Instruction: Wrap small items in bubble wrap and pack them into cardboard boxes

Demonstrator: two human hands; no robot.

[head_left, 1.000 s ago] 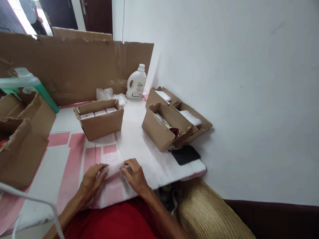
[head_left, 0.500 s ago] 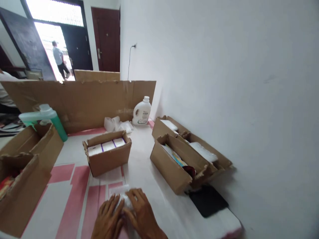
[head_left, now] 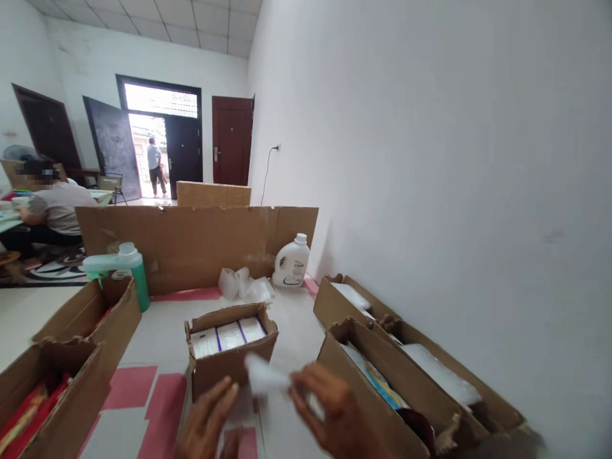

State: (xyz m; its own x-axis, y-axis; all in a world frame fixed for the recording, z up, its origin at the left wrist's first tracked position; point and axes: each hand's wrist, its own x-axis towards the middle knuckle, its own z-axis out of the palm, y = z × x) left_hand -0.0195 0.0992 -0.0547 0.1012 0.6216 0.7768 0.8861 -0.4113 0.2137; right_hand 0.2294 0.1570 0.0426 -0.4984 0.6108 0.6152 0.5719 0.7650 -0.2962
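Observation:
My right hand [head_left: 335,414] is raised over the table and pinches a small white bubble-wrapped piece [head_left: 264,377] by its right end. My left hand [head_left: 208,421] is just left of and below the piece, fingers stretched out, blurred by motion and holding nothing. Just behind the piece stands a small open cardboard box [head_left: 229,363] holding white packs with purple stripes [head_left: 228,335]. The table top [head_left: 157,331] is white with pink patches.
Open cardboard boxes [head_left: 382,357] stand along the wall at right, with more boxes [head_left: 71,376] at left. An upright cardboard sheet [head_left: 191,245], a green bottle [head_left: 119,264] and a white jug [head_left: 291,262] line the back. One person [head_left: 52,204] sits far left; another stands in the doorway [head_left: 153,162].
My head has tilted up, so the room now shows. Both hands came up off the table; my right hand lifted the wrapped piece and my left hand let go of it.

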